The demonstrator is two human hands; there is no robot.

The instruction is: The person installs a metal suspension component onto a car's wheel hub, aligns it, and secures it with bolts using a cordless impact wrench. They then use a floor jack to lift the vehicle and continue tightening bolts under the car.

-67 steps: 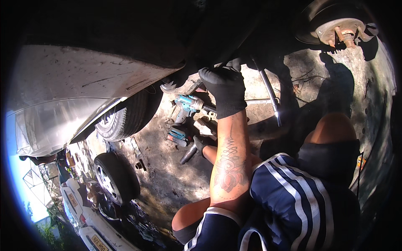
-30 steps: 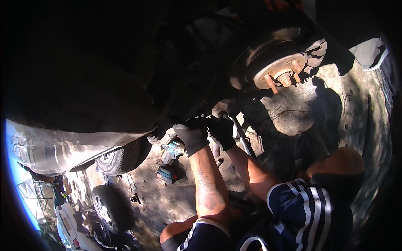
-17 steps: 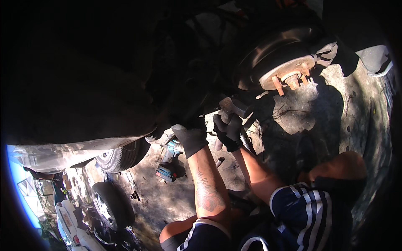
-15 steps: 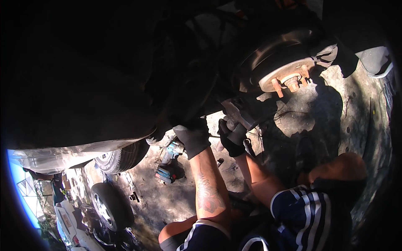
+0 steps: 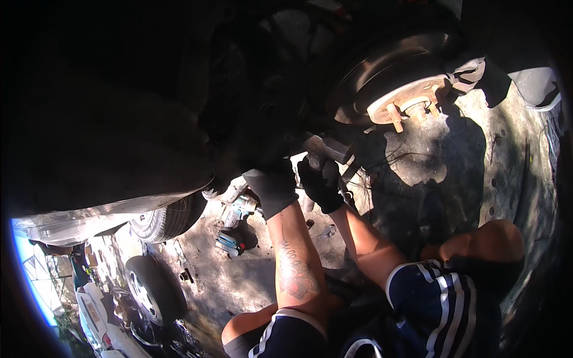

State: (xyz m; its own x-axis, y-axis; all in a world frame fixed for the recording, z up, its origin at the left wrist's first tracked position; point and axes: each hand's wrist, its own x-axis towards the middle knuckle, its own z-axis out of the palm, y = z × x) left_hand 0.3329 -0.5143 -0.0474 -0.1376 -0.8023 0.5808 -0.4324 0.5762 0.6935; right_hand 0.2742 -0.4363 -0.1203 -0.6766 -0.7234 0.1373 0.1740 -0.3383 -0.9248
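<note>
My right hand (image 5: 320,181), in a black glove, is closed below the blocky metal head of what looks like a hammer (image 5: 328,148); the glove hides most of its handle. Close on its left, my left hand (image 5: 270,186) reaches up in a black glove into the shadow beneath the car (image 5: 119,210). Darkness swallows its fingers and anything in them. Above and to the right of my hands is a bare wheel hub (image 5: 382,110) with rusty studs, on a dark round brake part (image 5: 382,62).
A teal and black cordless power tool (image 5: 239,210) lies on the concrete floor (image 5: 221,283), left of my forearms. Farther left are a mounted tyre (image 5: 161,224), a loose wheel (image 5: 146,291) and a white panel (image 5: 101,319). A small dark metal piece (image 5: 186,275) lies near the loose wheel.
My right hand and the hammer have moved up and slightly left together. My left hand has shifted only a little, staying under the car.
</note>
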